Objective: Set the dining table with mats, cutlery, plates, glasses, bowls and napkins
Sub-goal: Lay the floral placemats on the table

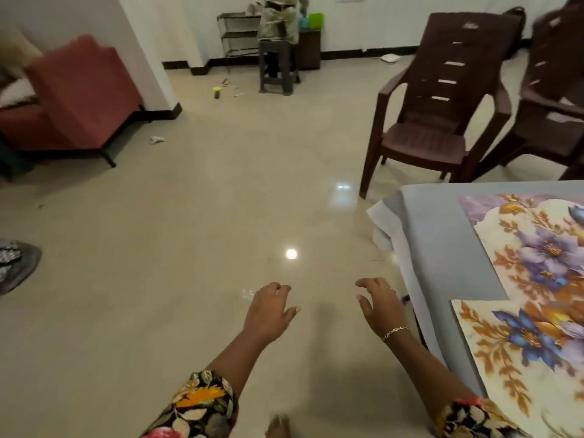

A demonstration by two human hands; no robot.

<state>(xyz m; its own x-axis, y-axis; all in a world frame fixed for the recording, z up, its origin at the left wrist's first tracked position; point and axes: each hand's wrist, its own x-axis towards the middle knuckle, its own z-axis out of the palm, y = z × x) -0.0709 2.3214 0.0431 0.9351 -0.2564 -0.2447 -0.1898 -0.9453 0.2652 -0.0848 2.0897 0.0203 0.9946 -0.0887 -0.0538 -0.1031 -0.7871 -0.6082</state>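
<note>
The dining table (436, 235) stands at the right under a grey cloth. Two floral mats lie on it: a far mat (537, 248) with purple flowers and a near mat (518, 352) with blue flowers, the near one overlapping the far one's corner. My left hand (268, 311) hovers over the floor, fingers apart and holding nothing. My right hand (379, 305), with a bracelet on the wrist, is spread beside the table's left edge and holds nothing. No cutlery, plates, glasses, bowls or napkins are in view.
Two brown plastic chairs (442, 105) stand beyond the table's far end. A red sofa (76, 96) is at the left. A stool (278, 64), a rack and small items on the floor sit by the far wall. A dark mat (15, 263) lies at the left edge.
</note>
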